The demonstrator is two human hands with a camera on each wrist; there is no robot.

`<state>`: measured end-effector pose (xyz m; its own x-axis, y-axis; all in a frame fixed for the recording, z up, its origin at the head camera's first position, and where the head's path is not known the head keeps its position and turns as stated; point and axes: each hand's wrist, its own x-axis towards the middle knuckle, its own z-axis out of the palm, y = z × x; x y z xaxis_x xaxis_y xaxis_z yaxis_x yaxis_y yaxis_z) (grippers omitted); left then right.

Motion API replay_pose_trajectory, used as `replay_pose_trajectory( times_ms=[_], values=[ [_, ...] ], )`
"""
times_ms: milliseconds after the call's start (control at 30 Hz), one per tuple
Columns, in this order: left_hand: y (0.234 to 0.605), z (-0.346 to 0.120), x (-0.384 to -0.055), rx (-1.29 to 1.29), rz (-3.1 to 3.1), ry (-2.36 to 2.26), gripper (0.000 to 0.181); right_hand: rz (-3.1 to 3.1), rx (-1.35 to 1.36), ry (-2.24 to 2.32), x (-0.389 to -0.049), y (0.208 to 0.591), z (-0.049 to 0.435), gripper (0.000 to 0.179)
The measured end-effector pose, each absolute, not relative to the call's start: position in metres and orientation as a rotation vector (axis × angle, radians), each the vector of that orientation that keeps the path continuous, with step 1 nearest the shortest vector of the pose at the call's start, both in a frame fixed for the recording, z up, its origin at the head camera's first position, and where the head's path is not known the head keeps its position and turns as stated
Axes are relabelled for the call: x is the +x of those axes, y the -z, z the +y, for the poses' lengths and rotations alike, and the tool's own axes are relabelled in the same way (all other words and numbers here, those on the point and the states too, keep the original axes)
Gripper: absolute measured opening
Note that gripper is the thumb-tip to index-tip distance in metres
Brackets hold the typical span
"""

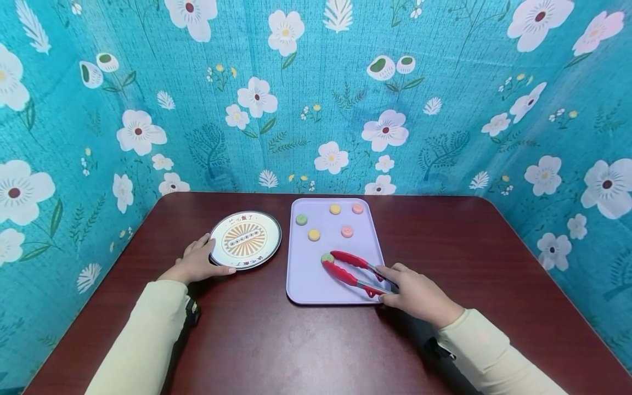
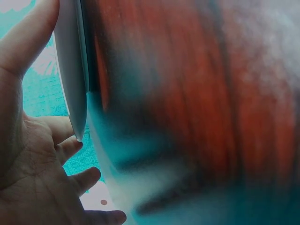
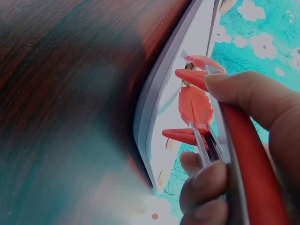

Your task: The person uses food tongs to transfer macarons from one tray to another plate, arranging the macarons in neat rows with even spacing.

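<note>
My left hand [image 1: 197,262] rests against the left rim of a round white plate [image 1: 269,225] with a sunburst pattern. Its thumb lies along the front rim and its other fingers are spread, as the left wrist view also shows. With my right hand [image 1: 419,293] I grip a pair of red-and-silver tongs [image 1: 345,274] over a lilac tray [image 1: 306,288]. Between the tong tips sits a small green macaron [image 1: 327,258]; whether both tips press on it is hard to tell. In the right wrist view, thumb and fingers wrap the tongs [image 3: 194,105].
Farther back on the tray lie another green macaron [image 1: 301,219], two yellow macarons [image 1: 314,235] and two pink macarons [image 1: 347,231]. The dark wooden table [image 1: 237,340] ends at a blue flowered cloth [image 1: 306,126]. A strip of table separates plate and tray.
</note>
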<state>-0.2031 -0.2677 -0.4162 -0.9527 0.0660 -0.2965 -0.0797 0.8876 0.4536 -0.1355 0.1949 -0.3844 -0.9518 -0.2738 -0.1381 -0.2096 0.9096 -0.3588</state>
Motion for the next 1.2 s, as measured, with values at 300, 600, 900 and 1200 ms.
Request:
replay_pose_trajectory(
  times_ms=[300,600,900,1200],
  values=[
    [0.42,-0.269,-0.203,-0.006,2.754,-0.653,0.121,2.915,-0.436,0.497,-0.14,0.389,0.196,0.067],
    [0.423,-0.268,-0.204,-0.032,2.746,-0.671,0.124,2.929,-0.444,0.547,-0.146,0.388,0.191,0.066],
    [0.415,-0.266,-0.202,-0.023,2.737,-0.685,0.122,2.929,-0.419,0.616,-0.156,0.381,0.186,0.067],
    [0.413,-0.265,-0.201,-0.035,2.743,-0.675,0.122,2.939,-0.405,0.623,-0.165,0.375,0.18,0.068]
  ],
)
